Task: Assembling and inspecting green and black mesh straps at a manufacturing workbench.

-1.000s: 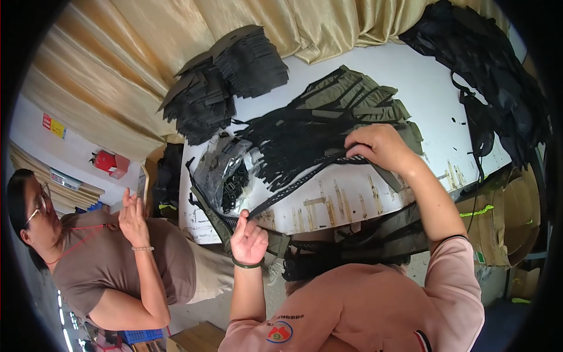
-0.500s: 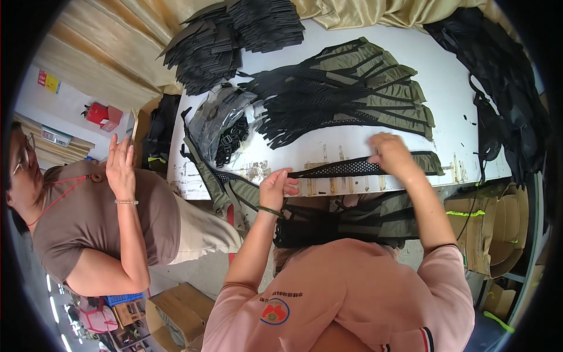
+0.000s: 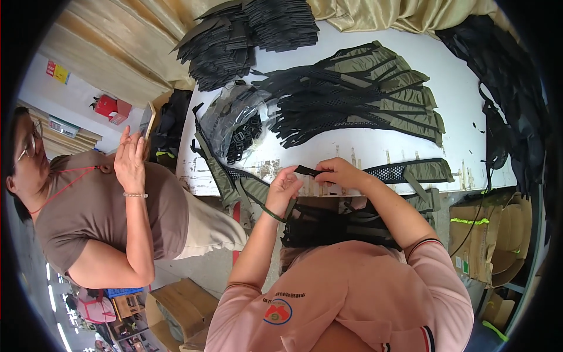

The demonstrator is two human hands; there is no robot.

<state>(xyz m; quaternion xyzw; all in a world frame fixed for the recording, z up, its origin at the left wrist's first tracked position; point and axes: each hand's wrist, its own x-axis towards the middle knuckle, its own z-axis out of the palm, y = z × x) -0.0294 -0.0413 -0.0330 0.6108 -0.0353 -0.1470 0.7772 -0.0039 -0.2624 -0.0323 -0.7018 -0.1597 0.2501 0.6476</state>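
Note:
A long shoulder strap (image 3: 387,173) of black mesh and olive fabric lies along the front of the white table. Its narrow black end rises between my hands. My left hand (image 3: 285,186) pinches that tip, fingers curled around it. Close by on the right, my right hand (image 3: 341,174) grips the same black end between thumb and fingers and hides part of the strap. A fan of similar straps (image 3: 358,97) is spread behind my hands. More dark strap pieces (image 3: 340,226) hang over my lap below the table edge.
A clear plastic bag (image 3: 234,117) of black buckles sits left on the white table (image 3: 328,149), before stacks of black pieces (image 3: 220,53). Black fabric (image 3: 504,94) drapes the right side. A co-worker (image 3: 111,217) stands at left holding a flat device. Cardboard boxes (image 3: 489,234) stand at right.
My right hand has moved left along the strap, from its middle to the narrow end beside my left hand. The view has shifted slightly.

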